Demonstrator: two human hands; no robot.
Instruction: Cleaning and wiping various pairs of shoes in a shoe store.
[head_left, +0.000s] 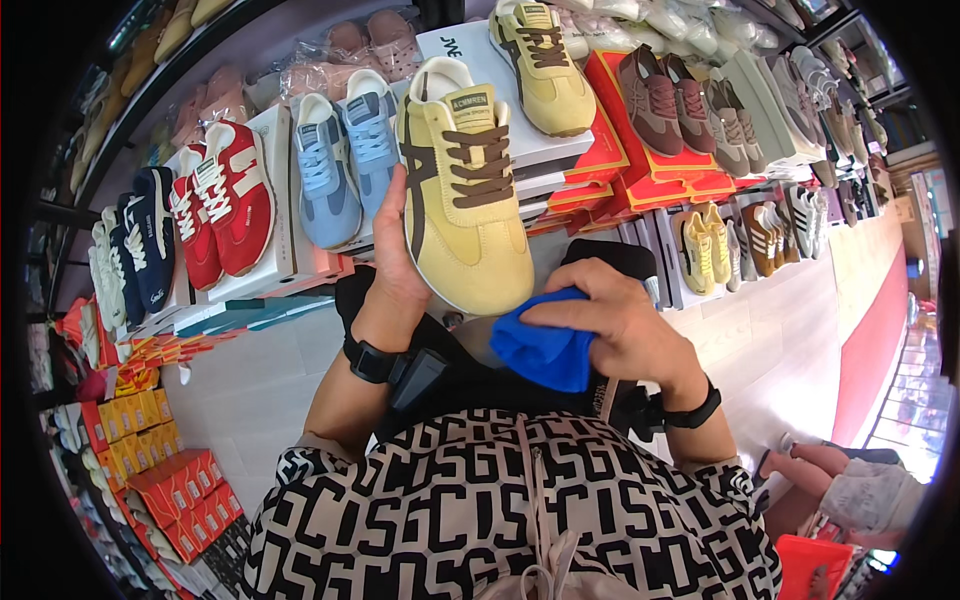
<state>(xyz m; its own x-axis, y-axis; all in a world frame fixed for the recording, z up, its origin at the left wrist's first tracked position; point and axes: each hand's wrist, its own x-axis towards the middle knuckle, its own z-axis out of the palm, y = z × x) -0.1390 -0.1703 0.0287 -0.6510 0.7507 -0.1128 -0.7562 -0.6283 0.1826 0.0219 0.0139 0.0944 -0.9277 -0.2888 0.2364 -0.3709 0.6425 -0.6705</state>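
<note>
A yellow sneaker (469, 217) with brown laces and dark side stripes is held up in front of me, its toe towards my body. My left hand (397, 255) grips it from the left side, the thumb along the upper and the other fingers hidden behind. In my right hand (622, 322) is a bunched blue cloth (551, 341), pinched between thumb and fingers. The cloth is at the right side of the shoe's toe; whether it touches the shoe is hard to tell. Beyond, the matching yellow sneaker (544, 71) rests on a white shoebox (472, 56).
Light blue sneakers (326, 172), red sneakers (236, 199) and navy sneakers (146, 244) stand on boxes at left. Brown-maroon sneakers (652, 101) sit on red boxes (667, 176) at right. Orange shoeboxes (184, 495) are stacked lower left. A person's legs (806, 465) show at lower right.
</note>
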